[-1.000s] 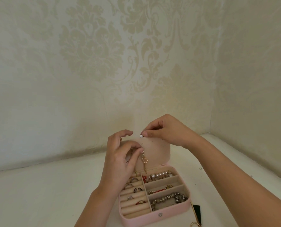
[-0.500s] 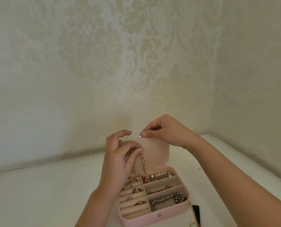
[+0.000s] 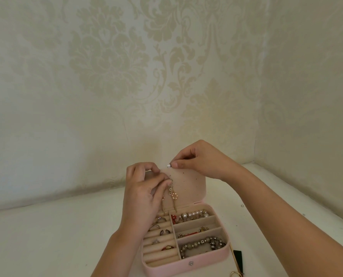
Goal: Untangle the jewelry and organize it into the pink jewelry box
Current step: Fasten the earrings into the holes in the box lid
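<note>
Pinching gold chain-drop earring point(image 3: 172, 193) in left grip point(image 3: 142, 198), tiny white backing point(image 3: 168, 166) in right grip point(image 3: 200, 161); keep earring square to perforated beige lid point(image 3: 190, 184) of pink jewelry box point(image 3: 186, 264), seat backing behind.

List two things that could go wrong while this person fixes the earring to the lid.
The tiny white stopper pinched by the right hand could slip and drop behind the lid. The earring held by the left hand dangles close to the pearl bracelet and might snag on it.
</note>
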A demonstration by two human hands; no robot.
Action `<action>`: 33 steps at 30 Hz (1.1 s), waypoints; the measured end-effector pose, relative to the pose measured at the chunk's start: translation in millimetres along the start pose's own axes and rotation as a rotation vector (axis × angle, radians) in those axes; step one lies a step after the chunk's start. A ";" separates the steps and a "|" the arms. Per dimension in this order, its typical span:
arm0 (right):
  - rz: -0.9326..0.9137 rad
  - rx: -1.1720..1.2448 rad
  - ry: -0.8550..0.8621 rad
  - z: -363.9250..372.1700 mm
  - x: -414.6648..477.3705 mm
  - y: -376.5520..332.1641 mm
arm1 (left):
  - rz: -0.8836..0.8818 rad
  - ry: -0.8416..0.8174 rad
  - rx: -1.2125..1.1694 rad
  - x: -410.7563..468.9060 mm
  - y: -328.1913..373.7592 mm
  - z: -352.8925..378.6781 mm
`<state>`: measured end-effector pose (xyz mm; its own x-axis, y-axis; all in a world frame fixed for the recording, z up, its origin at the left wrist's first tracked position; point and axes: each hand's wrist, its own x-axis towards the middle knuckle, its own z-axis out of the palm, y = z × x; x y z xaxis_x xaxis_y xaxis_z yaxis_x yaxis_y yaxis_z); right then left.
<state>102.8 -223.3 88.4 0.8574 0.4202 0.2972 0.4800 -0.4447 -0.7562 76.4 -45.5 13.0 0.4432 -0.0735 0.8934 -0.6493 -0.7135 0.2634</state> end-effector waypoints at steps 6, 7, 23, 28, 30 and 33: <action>0.004 0.005 -0.004 -0.2 -0.9 -1.3 | -0.009 0.002 0.007 0.2 -0.6 0.0; 0.002 0.007 -0.007 -0.3 -1.2 -1.5 | -0.018 0.005 0.006 -0.3 0.3 0.3; 0.037 0.050 -0.034 -1.4 -3.1 -5.5 | -0.282 -0.007 -0.085 5.8 3.1 -9.9; 0.100 0.188 -0.096 -6.5 -4.1 -5.6 | -0.408 -0.143 -0.262 15.8 3.6 -15.9; 0.141 0.253 -0.118 -9.2 -3.1 -4.2 | -0.414 -0.150 -0.297 16.8 3.5 -15.9; 0.218 0.345 -0.166 -11.4 -0.7 -2.2 | -0.413 -0.112 -0.338 13.0 4.3 -14.9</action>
<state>103.3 -231.6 96.5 0.8768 0.4797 0.0329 0.1772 -0.2588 -0.9495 70.2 -39.1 31.3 0.7544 0.0783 0.6517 -0.5617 -0.4367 0.7027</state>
